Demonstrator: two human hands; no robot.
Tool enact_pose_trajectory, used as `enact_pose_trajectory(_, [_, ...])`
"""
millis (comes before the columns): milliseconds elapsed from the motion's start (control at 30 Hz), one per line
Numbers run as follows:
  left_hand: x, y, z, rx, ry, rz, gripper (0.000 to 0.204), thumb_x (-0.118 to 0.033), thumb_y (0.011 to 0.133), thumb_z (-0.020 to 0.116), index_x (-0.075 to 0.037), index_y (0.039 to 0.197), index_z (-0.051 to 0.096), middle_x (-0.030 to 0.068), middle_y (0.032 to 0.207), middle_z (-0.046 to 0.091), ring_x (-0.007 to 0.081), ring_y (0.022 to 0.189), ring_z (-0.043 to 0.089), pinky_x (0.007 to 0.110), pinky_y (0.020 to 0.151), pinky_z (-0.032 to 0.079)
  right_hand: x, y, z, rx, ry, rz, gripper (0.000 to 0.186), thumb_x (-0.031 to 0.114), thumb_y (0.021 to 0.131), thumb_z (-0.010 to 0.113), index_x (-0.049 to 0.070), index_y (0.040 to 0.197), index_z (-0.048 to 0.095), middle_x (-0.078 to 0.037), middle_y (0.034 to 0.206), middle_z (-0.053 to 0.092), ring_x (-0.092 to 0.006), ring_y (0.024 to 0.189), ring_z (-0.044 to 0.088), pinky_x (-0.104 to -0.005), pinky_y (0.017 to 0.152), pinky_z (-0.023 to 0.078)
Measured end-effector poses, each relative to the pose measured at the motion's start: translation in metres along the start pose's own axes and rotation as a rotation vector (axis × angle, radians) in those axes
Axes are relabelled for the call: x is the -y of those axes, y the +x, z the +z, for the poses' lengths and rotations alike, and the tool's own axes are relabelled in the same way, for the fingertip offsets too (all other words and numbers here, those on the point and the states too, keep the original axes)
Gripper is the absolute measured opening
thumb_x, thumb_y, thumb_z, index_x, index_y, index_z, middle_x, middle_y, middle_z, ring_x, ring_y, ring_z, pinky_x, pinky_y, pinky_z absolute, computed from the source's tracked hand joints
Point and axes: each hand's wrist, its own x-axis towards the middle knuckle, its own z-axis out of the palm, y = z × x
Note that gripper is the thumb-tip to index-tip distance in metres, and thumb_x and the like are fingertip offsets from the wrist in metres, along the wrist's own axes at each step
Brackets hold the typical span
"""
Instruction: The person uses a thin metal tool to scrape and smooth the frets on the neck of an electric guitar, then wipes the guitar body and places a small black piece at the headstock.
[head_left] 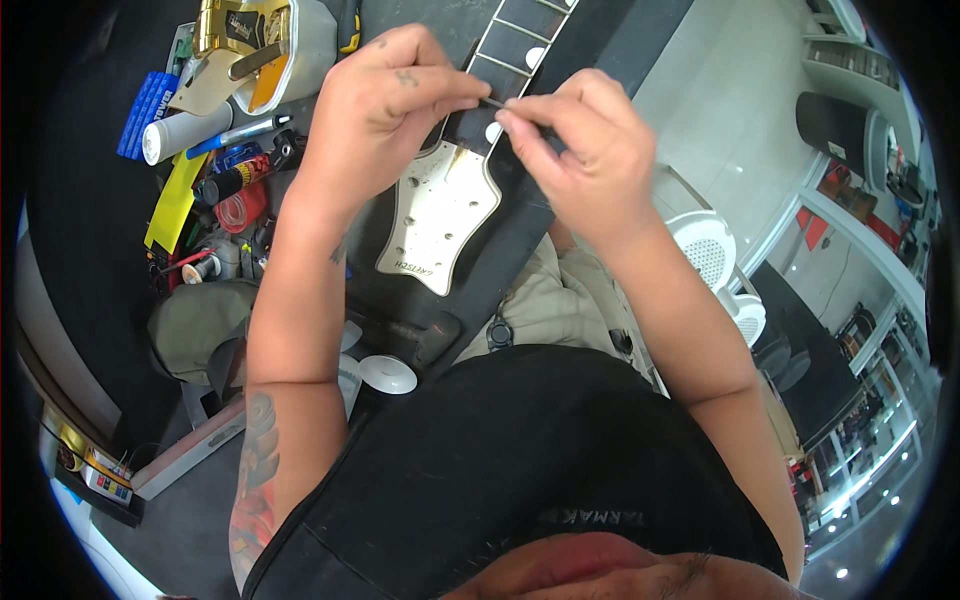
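Observation:
Between the fingertips of both hands is a short, thin dark strip (494, 102), gripped at its two ends; its exact kind is too small to make out. My left hand (395, 100) pinches the left end with thumb and forefinger. The right end sits in a pinch of my right hand (590, 145). Both hands are above a guitar neck, whose dark fretboard (506, 48) has metal frets and pale round inlays. Its white headstock (440, 215), dotted with several holes, points toward me. My hands cover part of the fretboard near the headstock.
To the left stand a translucent tub (316, 55) of gold-coloured metal parts, a white cylinder (185, 135), a blue pen (240, 133) and a yellow strip (176, 200). Nearer lie an olive fabric item (200, 325) and a white dish (388, 374). A white perforated seat (703, 250) is at right.

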Motion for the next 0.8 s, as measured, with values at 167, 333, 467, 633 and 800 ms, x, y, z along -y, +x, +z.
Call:
enact_pose_trajectory(167, [-0.003, -0.027, -0.008, 0.082, -0.044, -0.062, 0.029, 0.005, 0.079, 0.086, -0.01, 0.104, 0.088, 0.0049, 0.082, 0.065, 0.0225, 0.076, 0.067, 0.035, 0.068, 0.053, 0.015, -0.016, 0.0, 0.132, 0.042, -0.038, 0.017, 0.007, 0.078, 0.091, 0.01, 0.09, 0.079, -0.004, 0.083, 0.064, -0.0269, 0.08, 0.063, -0.0409, 0.075, 0.049])
enact_pose_trajectory(333, [0.001, -0.004, -0.003, 0.066, 0.041, 0.018, 0.034, 0.008, 0.079, 0.085, -0.011, 0.107, 0.089, 0.0033, 0.083, 0.064, 0.0195, 0.077, 0.066, 0.032, 0.07, 0.054, 0.001, -0.005, 0.001, 0.025, 0.007, 0.007, 0.017, 0.007, 0.078, 0.091, 0.01, 0.089, 0.079, -0.004, 0.084, 0.064, -0.0267, 0.08, 0.064, -0.0405, 0.076, 0.05])
enact_pose_trajectory(467, [-0.002, -0.013, -0.002, 0.073, -0.031, -0.028, 0.034, 0.008, 0.079, 0.085, -0.01, 0.108, 0.089, 0.0034, 0.082, 0.065, 0.0196, 0.076, 0.065, 0.032, 0.069, 0.053, 0.008, -0.006, -0.005, 0.043, -0.02, 0.018, 0.017, 0.007, 0.078, 0.091, 0.01, 0.089, 0.079, -0.003, 0.084, 0.065, -0.0265, 0.082, 0.064, -0.0403, 0.076, 0.05])
enact_pose_trajectory(633, [-0.004, -0.026, -0.009, 0.129, -0.095, -0.079, 0.034, 0.008, 0.08, 0.085, -0.01, 0.108, 0.089, 0.0039, 0.082, 0.066, 0.0197, 0.076, 0.066, 0.032, 0.069, 0.053, 0.009, -0.014, 0.0, 0.078, 0.025, -0.032, 0.016, 0.008, 0.079, 0.091, 0.011, 0.088, 0.079, -0.003, 0.084, 0.066, -0.0261, 0.082, 0.065, -0.0402, 0.077, 0.05])
enact_pose_trajectory(800, [0.0, 0.001, 0.003, 0.033, -0.053, -0.019, 0.028, 0.002, 0.08, 0.088, -0.011, 0.104, 0.089, 0.0048, 0.08, 0.064, 0.0219, 0.073, 0.067, 0.035, 0.065, 0.053, -0.005, -0.005, -0.003, 0.008, -0.019, -0.004, 0.015, 0.009, 0.079, 0.091, 0.011, 0.089, 0.08, -0.003, 0.085, 0.067, -0.026, 0.082, 0.065, -0.0404, 0.077, 0.051])
